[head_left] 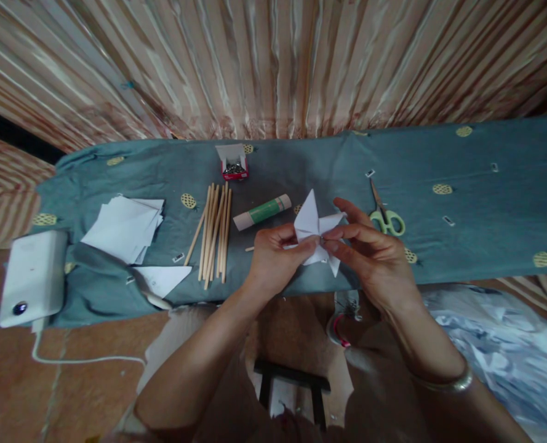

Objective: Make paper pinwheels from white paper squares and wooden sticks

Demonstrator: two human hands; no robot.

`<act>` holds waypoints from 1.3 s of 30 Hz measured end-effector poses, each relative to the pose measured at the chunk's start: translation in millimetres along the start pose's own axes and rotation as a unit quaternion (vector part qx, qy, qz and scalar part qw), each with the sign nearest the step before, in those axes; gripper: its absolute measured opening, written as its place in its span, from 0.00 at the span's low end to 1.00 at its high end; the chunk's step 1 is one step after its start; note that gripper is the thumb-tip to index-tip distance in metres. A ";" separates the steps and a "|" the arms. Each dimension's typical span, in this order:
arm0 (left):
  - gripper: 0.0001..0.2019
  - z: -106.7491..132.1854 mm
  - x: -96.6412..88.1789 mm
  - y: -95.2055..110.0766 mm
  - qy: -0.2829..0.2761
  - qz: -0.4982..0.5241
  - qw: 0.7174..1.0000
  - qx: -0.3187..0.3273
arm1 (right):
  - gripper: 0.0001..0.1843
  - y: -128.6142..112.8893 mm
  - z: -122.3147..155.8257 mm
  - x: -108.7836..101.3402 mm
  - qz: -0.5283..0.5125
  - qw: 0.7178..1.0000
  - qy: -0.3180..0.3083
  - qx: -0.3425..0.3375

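Observation:
A white paper pinwheel is held up near the front edge of the table, its pointed blades spread. My left hand is closed on its left side, with the thumb pressed close to the centre. At that centre, the thumb and index finger of my right hand pinch a small shiny metal pin, mostly hidden by the fingertips. Just left of my hands lies a green and white glue stick. A thin wooden stick end shows beside my left hand.
Several wooden sticks lie left of the glue stick, below an open red box of small metal pins. Further left are white paper sheets, a cut paper piece and a white power bank. Green-handled scissors lie right.

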State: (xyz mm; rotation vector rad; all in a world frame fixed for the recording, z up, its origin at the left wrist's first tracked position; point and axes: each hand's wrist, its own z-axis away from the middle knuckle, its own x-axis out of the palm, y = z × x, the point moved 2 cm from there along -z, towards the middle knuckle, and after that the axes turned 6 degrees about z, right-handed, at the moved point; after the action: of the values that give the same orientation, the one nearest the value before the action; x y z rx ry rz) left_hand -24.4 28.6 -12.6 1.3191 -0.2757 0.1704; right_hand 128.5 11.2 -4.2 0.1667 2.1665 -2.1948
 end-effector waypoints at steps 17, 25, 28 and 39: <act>0.07 1.5 -1.2 0.4 -0.013 -0.094 0.994 0.059 | 0.02 -0.1 0.4 -0.5 0.017 1.000 -0.006 0.017; 0.06 3.4 -2.7 2.5 -0.018 -0.181 0.978 0.103 | 0.04 3.5 0.7 1.4 0.021 0.999 -0.020 0.039; 0.05 3.4 -2.4 2.6 -0.022 -0.192 0.975 0.108 | 0.05 5.0 0.8 1.6 0.011 0.998 -0.019 0.054; 0.09 1.9 -4.5 1.9 -0.046 -0.162 0.983 0.076 | 0.04 9.4 0.2 3.1 -0.030 0.997 -0.015 0.068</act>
State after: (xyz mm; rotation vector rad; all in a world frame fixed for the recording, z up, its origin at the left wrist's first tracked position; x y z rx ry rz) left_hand -29.4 27.4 -11.8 1.5057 -0.1241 -0.1484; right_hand 126.5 11.0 -13.9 0.0767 2.0327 -2.3626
